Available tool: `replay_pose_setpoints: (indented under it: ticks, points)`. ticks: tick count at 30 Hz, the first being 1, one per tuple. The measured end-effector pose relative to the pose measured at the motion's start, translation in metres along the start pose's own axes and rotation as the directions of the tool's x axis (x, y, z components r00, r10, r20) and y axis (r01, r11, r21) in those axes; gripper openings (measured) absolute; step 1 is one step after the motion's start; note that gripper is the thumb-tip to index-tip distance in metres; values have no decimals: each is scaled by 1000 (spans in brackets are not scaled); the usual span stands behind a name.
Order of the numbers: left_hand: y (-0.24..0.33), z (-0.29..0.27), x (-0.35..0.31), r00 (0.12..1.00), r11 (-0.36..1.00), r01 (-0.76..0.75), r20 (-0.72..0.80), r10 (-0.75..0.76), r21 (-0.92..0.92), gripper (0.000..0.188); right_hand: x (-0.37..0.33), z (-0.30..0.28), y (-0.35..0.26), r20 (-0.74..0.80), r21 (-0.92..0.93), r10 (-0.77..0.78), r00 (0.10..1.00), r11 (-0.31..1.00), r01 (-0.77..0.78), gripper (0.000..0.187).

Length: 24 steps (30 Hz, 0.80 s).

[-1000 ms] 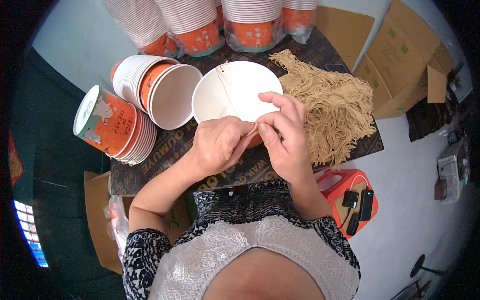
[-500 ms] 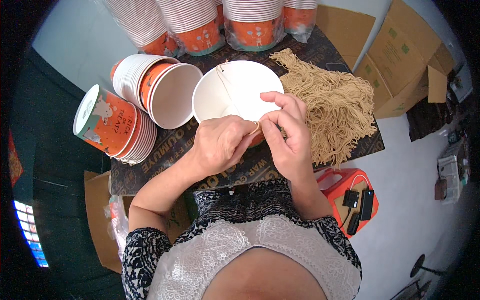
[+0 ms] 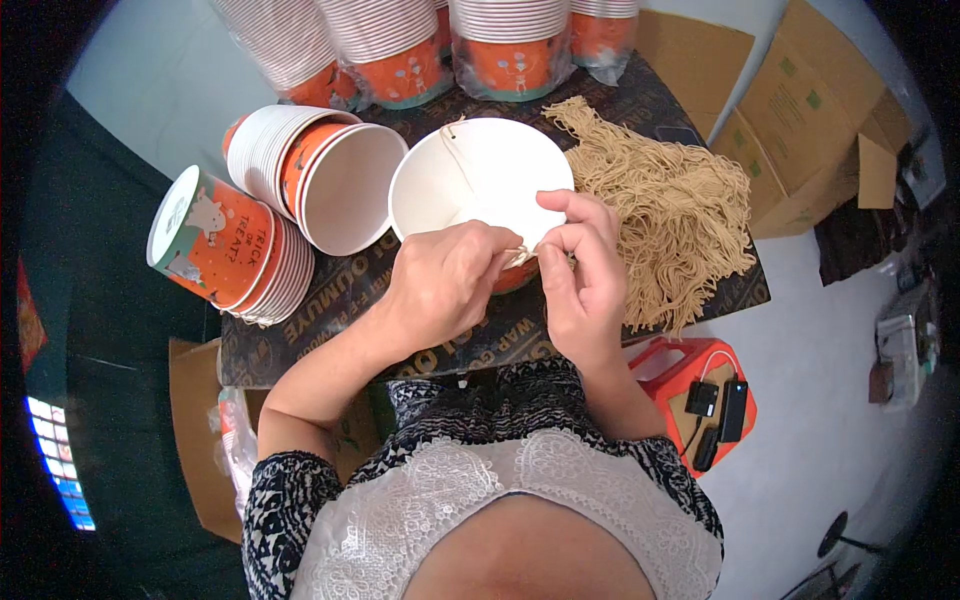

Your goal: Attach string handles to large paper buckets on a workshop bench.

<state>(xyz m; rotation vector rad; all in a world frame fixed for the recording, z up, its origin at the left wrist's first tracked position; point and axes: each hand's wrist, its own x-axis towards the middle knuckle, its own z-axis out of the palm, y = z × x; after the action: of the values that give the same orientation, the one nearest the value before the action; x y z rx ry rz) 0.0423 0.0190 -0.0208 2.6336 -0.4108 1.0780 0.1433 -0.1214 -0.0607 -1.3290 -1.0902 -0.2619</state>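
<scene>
A paper bucket [image 3: 510, 165], white inside and orange outside, stands at the table's near middle with its mouth facing me. Tan string [image 3: 458, 160] passes through a hole at its far rim and runs down inside. At the near rim, my left hand [image 3: 440, 285] is closed, pinching a small loop or knot of the cord between thumb and bent fingers. My right hand [image 3: 590, 290] meets it there, thumb and forefinger pinched on the same string, its other fingers curled above. My fingers partly hide the knot and the near rim.
Nested orange buckets [image 3: 235, 240] lie on the left, beside another tilted stack [image 3: 350, 190]. Wrapped bucket stacks [image 3: 510, 65] line the back. A heap of tan cut strings [image 3: 680, 220] covers the table's right side. A red stool [image 3: 675, 365] holds black devices; cardboard boxes [image 3: 800, 110] stand beyond.
My pinched fingers have shifted slightly up and right at the near rim, and the string loop there looks drawn smaller. The bucket has moved a little to the right in view.
</scene>
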Motion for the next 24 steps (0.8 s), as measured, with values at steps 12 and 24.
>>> replay_pose_setpoints:
  ticks: [12,24]
  points:
    - [10,-2,12,876,877,480,58,-478,-34,9,-18,5,2,1,-200,-183,983,963,179,5]
    - [19,-23,19,814,781,581,171,-555,-231,8,-2,-4,-8,111,-52,-113,987,992,119,13]
